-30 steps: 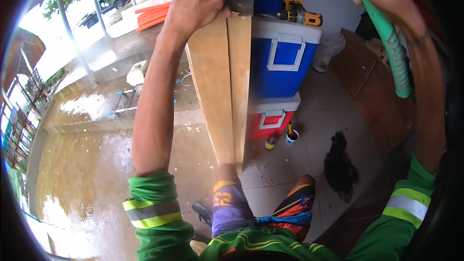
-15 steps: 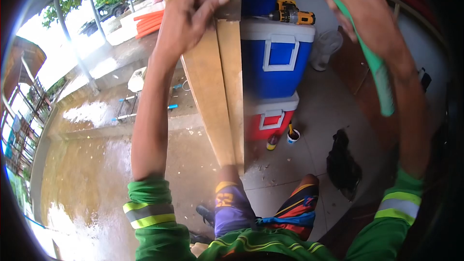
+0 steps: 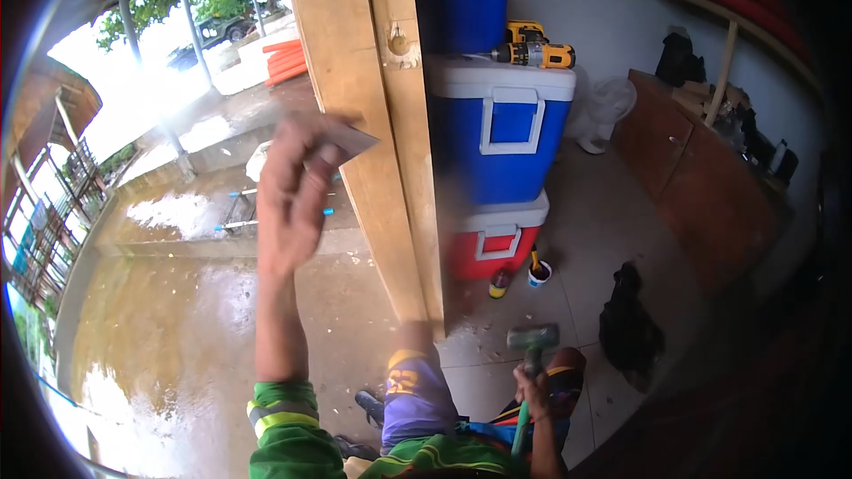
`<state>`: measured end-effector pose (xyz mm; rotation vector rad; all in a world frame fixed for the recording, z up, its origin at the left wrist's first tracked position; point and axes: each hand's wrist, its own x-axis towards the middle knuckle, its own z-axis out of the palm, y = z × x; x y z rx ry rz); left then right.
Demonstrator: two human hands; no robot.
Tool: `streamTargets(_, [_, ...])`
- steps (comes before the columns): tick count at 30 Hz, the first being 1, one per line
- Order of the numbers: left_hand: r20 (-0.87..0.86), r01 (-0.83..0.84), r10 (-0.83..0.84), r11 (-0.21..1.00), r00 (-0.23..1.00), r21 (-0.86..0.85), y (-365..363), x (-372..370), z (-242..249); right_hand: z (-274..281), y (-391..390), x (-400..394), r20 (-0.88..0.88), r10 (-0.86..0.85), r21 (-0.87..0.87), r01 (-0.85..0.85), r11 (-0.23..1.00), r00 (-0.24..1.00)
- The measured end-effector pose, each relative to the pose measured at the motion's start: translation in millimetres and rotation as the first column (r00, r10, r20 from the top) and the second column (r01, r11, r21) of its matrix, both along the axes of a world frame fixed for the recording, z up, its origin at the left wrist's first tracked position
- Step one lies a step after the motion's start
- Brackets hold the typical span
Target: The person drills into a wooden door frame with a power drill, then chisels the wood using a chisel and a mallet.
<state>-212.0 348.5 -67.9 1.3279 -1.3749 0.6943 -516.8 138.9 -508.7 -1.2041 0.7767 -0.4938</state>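
Wooden planks (image 3: 373,124), two of them set edge to edge and leaning upright, stood in front of the person, with a chewed-out notch (image 3: 401,44) high on the right-hand one. The left hand (image 3: 293,204) was raised just left of the planks, blurred, its fingers pinched on a flat grey metal blade (image 3: 348,137) whose corner lay against the left plank's face. The right hand (image 3: 532,386) was down low by the knee, well apart from the planks, closed around the green handle of a mallet (image 3: 532,341), whose dark head pointed up.

Behind the planks a blue cooler (image 3: 501,129) with a white lid sat on a red cooler (image 3: 493,239), and a yellow-and-black drill (image 3: 531,53) lay on the blue one's lid near its back edge. Two small pots (image 3: 519,278) stood on the tiled floor (image 3: 586,231) by the red cooler's front corner, and a dark rag (image 3: 628,319) lay further right. The purple shorts (image 3: 413,381) carried a yellow number, seemingly 23; I could read no brand on the drill or coolers.
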Motion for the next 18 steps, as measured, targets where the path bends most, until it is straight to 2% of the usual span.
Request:
streamTargets(2, [-0.200,0.084,-0.089,0.996,0.976,-0.034,8,6,19,-25,8,-1,-0.034,0.019,0.183,-0.012,0.983,0.999])
streamTargets(4, [-0.146,-0.243,0.235,0.969,0.961,-0.042,-12,6,42,-51,2,0,-0.083,0.063,0.310,-0.034,0.950,0.995])
streamTargets(5, [-0.152,-0.317,0.321,0.947,0.935,0.051,-18,6,52,-67,-1,1,-0.088,0.071,0.313,-0.040,0.949,0.994])
streamTargets(6, [-0.147,-0.323,0.343,0.936,0.928,0.143,-27,8,59,-79,-2,-1,-0.094,0.071,0.351,-0.034,0.936,0.993])
streamTargets(7, [0.068,-0.415,0.410,0.904,0.910,0.105,-38,21,59,-87,-3,-3,-0.099,0.072,0.385,-0.028,0.923,0.992])
streamTargets(8, [0.276,-0.494,0.464,0.868,0.842,0.048,-48,34,56,-96,-6,-3,-0.105,0.073,0.418,-0.022,0.908,0.992])
streamTargets(9, [0.426,-0.578,0.502,0.814,0.753,0.063,-54,36,56,-97,-7,-1,-0.105,0.070,0.416,-0.020,0.909,0.992])
streamTargets(13, [0.652,-0.798,0.640,0.596,0.406,-0.089,-70,38,45,-96,-4,-2,-0.111,0.055,0.409,-0.005,0.912,0.992])
streamTargets(16, [0.656,-0.906,0.699,0.419,0.284,-0.053,-77,31,43,-102,-7,-4,-0.158,0.058,0.411,0.012,0.911,0.986])
streamTargets(18, [0.695,-0.866,0.673,0.477,0.253,-0.147,-81,34,41,-105,-8,-6,-0.160,0.057,0.416,0.015,0.909,0.985])
